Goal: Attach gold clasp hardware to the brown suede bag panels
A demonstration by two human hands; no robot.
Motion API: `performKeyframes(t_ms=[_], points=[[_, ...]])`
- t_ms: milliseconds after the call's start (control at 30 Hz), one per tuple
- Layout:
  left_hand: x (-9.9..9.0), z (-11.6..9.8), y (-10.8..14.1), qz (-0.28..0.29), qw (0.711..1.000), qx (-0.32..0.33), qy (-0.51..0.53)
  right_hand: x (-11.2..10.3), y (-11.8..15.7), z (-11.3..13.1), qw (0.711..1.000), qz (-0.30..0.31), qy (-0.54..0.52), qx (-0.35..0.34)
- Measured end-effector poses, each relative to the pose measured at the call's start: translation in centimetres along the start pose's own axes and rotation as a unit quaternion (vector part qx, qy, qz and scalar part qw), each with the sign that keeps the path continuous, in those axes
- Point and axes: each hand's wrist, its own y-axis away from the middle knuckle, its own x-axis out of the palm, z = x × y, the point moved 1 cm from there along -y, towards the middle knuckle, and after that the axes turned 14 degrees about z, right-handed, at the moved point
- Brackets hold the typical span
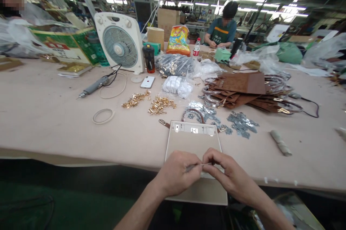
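Note:
A beige bag panel with a brown handle lies at the table's front edge, its lower part hanging over. White and metal pieces sit along its top strip. Above the panel, my left hand and my right hand meet at the fingertips. Both are closed in a pinch on a thin pale strip that runs between them. A greyish piece shows partly under the left fingers; what it is cannot be made out.
Gold hardware and grey metal plates lie in piles beyond the panel. Brown bags are stacked right; a tape roll, electric screwdriver, phone and fan stand left. A person sits opposite.

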Motion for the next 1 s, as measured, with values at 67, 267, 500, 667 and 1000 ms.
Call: performKeyframes(t_ms=[67,267,500,667,1000], points=[[0.1,-0.1,0.2,-0.022,0.997,-0.02,0.071,0.7,-0.3,-0.3,1.0,-0.015,-0.003,-0.019],[0.5,1.2,-0.1,-0.089,0.945,-0.096,0.298,2.4,-1.0,-0.8,0.981,-0.113,0.057,-0.145],[0.0,4.7,-0.7,-0.187,0.95,-0.121,0.218,-2.0,-3.9,-2.4,0.97,-0.222,0.03,-0.091],[1.0,5.0,-1.0,-0.141,0.985,-0.102,0.018,-4.7,-8.1,-6.4,0.978,-0.193,0.083,-0.007],[1.3,5.4,-0.7,-0.146,0.986,-0.074,-0.022,-3.6,-10.1,-7.8,0.976,-0.178,0.121,0.023]])
